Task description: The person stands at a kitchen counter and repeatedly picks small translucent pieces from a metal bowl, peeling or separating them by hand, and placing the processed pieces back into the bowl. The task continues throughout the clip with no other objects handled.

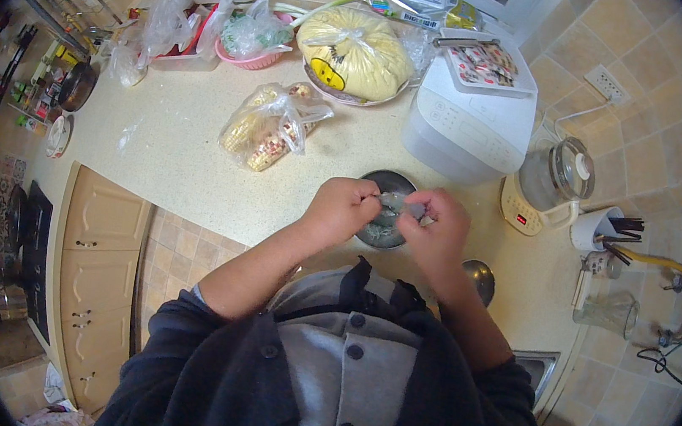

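Observation:
Before me a dark metal bowl (388, 180) stands at the counter's near edge, partly hidden by my hands. My left hand (342, 207) comes in from its left side, fingers curled on one end of a grey, translucent piece (392, 204) that looks like a raw shrimp. The other end is pinched in the fingers of my right hand (437, 228). This piece hangs over the bowl, where thin pale strands (380, 237) lie. Close to my right forearm is a second metal bowl (479, 280), partly covered by the arm.
Bagged corn cobs (268, 127) lie on the counter (176, 148). Behind them are a pink basket (251, 61) and a large bag of yellow stuff (355, 48). A white appliance (466, 126), a glass kettle (549, 181) and a chopstick holder (591, 230) stand to the right.

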Demonstrator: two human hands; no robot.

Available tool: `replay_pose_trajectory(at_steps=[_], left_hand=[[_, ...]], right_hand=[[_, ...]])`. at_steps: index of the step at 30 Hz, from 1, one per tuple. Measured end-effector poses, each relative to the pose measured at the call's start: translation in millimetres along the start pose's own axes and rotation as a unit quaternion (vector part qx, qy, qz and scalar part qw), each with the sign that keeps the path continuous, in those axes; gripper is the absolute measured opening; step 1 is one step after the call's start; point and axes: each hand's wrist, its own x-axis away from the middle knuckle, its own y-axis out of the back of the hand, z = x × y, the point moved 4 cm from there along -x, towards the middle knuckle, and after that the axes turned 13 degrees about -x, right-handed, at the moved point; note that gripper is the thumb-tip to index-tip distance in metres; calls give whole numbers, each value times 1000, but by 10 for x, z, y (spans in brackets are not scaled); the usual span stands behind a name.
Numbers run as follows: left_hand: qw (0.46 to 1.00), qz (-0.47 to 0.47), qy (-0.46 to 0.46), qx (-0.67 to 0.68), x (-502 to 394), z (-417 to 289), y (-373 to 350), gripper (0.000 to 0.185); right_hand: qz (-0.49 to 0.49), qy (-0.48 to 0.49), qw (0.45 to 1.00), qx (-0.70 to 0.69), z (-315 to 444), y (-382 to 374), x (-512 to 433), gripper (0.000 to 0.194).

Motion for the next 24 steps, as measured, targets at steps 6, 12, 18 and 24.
replay_pose_trajectory(at_steps=[6, 12, 18, 24], left_hand=[[923, 130, 160, 324, 33, 89, -127, 21], [972, 121, 77, 188, 14, 34, -71, 20], [913, 165, 89, 361, 47, -18, -77, 15], [799, 142, 158, 563, 96, 32, -191, 10]], right_hand=[[-39, -278, 884, -373, -403, -89, 71, 13], [-4, -248, 932, -266, -410, -36, 79, 14], [-49, -430, 690, -580, -606, -102, 173, 10], [-19, -474, 538, -697, -582, -341, 318, 12]])
